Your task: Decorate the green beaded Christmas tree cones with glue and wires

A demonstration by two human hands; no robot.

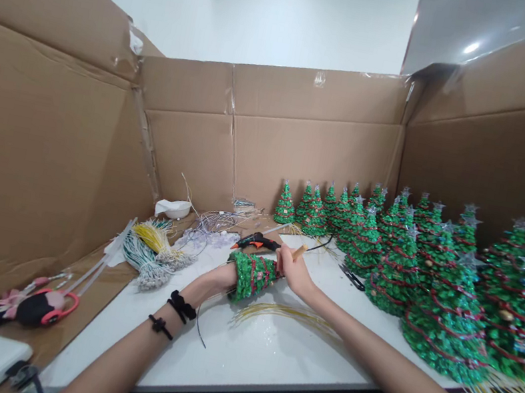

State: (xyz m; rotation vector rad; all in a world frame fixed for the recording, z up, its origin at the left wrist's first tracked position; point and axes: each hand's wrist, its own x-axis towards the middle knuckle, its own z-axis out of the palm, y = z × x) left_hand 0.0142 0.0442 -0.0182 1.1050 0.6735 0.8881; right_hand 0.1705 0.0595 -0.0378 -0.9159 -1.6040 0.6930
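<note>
Just past the near edge of the white table (222, 365), a thin bunch of yellow wires (283, 310). Right behind, near the middle, one small green tree (251, 277), tipped on its side, with red string (256, 273) and tiny trims on. Left hand (227, 276) up inside the wide end, mostly hidden, so no way to know how far spread or whether gripping. Right hand (293, 273) curled tight at the narrow end, with a tan stick (301, 251) poking out of the grip. Tip covered, so no way to see about a star there. Seems partly done. Behind it, a black and orange glue gun (257, 242), lying down. To the left, piles of little lights (150, 258), not on any tree. Farther right, lots of standing trees (454, 318), with red strings and clear stars (469, 260) on top. Seem done, or close to it. At the back, a brown cardboard wall (312, 144).
</note>
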